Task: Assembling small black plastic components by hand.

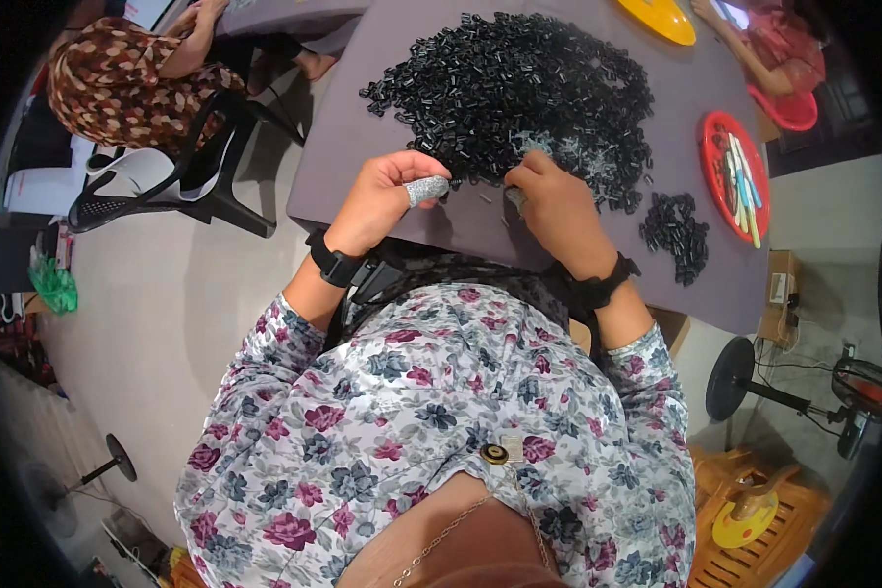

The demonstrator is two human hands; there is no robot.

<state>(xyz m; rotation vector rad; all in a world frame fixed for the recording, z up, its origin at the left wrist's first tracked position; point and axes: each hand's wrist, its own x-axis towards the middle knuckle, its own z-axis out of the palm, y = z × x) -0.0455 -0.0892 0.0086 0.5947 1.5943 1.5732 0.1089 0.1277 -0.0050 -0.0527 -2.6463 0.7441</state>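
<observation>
A wide heap of small black tube-like plastic pieces [519,88] covers the table in front of me. My left hand [377,196] is at the heap's near edge, its thumb wrapped in silvery tape. Thumb and fingers pinch a small black piece [454,184]. To its right, my right hand [556,206] is closed in a pinch, a silvery wrap partly showing at its thumb. What its fingers hold is hidden. Thin clear plastic scraps [593,162] lie beside and beyond this hand. One loose small piece [486,198] rests on the cloth between my hands.
A smaller pile of black pieces [674,235] sits at the right. Near it is a red tray [718,186] with several slim-handled tools. A yellow tray [661,18] stands at the far edge. Two other people sit nearby, by a black chair [220,186] and at the far right.
</observation>
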